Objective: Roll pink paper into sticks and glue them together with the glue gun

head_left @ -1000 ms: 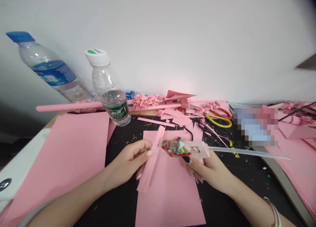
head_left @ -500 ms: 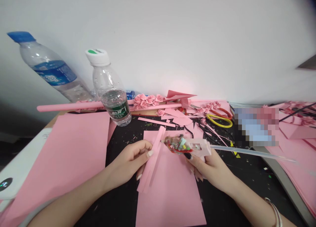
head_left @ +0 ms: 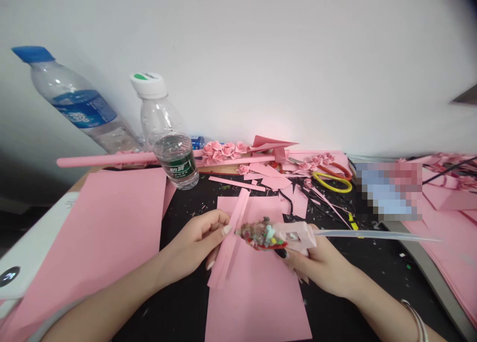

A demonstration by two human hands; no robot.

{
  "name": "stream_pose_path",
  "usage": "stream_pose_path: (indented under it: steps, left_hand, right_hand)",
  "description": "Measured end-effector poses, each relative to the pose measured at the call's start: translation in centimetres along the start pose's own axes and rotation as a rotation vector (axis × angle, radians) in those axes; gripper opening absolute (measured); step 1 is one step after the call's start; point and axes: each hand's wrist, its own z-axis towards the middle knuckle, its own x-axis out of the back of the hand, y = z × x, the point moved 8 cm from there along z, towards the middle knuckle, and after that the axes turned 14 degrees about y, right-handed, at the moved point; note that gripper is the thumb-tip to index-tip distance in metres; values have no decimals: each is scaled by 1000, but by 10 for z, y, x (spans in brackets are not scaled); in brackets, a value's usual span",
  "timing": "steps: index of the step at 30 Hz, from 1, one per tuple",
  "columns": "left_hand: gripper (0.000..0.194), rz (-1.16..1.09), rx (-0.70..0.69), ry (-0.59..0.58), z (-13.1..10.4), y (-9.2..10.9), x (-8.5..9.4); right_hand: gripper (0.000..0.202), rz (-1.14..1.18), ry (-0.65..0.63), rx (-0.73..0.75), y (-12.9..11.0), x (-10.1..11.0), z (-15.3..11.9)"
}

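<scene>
The glue gun [head_left: 294, 234] has slid down a little toward the person, so its tip now sits lower along the folded pink strip [head_left: 227, 252] than it did half a second ago; the left hand [head_left: 203, 240] hasn't budged. The left fingers are pinched on that strip, thumb on top, holding it aslant. The right hand [head_left: 328, 265] has its fingers wrapped around the glue gun, whose nozzle is crusted with coloured bits. The tip is right at the strip's edge; from here I can't tell whether it touches. A clear glue stick [head_left: 376, 234] pokes out of the back.

Beneath the strip a pink sheet [head_left: 261, 307] lies on the black tabletop [head_left: 179, 297]. Just beyond are paper scraps [head_left: 274, 182] and scissors [head_left: 333, 182] with yellow and orange handles. Farther back, paper roses [head_left: 223, 151] lie near a long pink tube [head_left: 108, 159], with a white-capped bottle [head_left: 175, 158] in front of it and a blue-capped bottle [head_left: 85, 106] tilted by the wall [head_left: 242, 59]. Over to the left, larger pink paper [head_left: 122, 223] partly covers a white object [head_left: 40, 238].
</scene>
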Motion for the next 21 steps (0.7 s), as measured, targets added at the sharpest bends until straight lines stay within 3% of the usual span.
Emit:
stream_pose_path:
  steps: [10, 21]
  left_hand:
    - [24, -9, 23, -5, -2, 0, 0]
    - [24, -16, 22, 1, -1, 1, 0]
  right_hand:
    - [33, -124, -2, 157, -21, 0, 1]
    - [26, -175, 22, 187, -20, 4, -1]
